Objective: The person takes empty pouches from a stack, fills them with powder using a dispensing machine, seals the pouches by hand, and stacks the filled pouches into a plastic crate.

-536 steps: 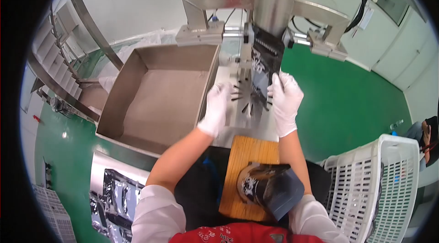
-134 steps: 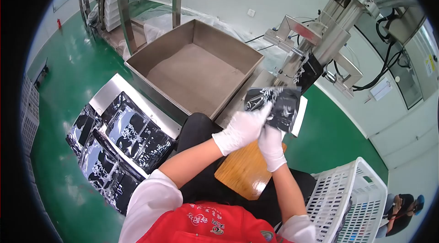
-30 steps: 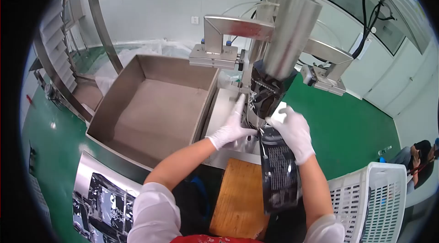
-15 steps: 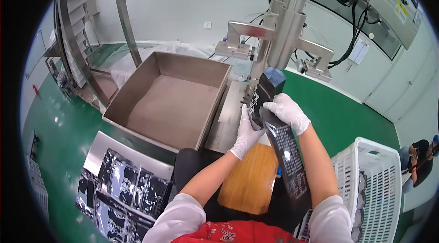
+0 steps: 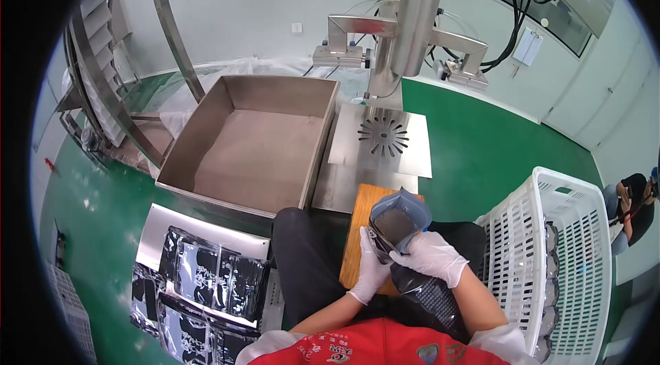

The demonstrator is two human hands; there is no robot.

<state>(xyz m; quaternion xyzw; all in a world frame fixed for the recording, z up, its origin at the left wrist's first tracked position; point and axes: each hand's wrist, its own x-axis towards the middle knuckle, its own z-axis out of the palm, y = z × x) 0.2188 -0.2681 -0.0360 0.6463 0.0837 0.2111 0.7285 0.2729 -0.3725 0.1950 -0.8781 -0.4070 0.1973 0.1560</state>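
A black printed bag [image 5: 379, 249] stands open-mouthed above the wooden board [image 5: 357, 234], its grey-blue inner lining flared and grey-brown powder [image 5: 394, 225] visible inside. My left hand [image 5: 371, 270], in a white glove, is closed around its left side. Gripping the bag's right side is my gloved right hand [image 5: 434, 256]. Below that hand hangs a dark sheet of packaging with small white print [image 5: 434, 300]; whether it is a separate bag I cannot tell. The slotted metal plate [image 5: 383, 137] beneath the steel filling machine [image 5: 416, 31] lies beyond my hands.
A large steel tray [image 5: 254, 159] holding brownish powder stands ahead left. Flat black bags [image 5: 213, 275] are stacked at lower left. On the right, a white plastic crate [image 5: 512, 255] contains filled packages [image 5: 550, 282]. A person [image 5: 629, 203] is at the far right.
Both hands have brought the bag from the machine's plate back toward my body, over the wooden board. Its open top now faces me, and the slotted plate is uncovered.
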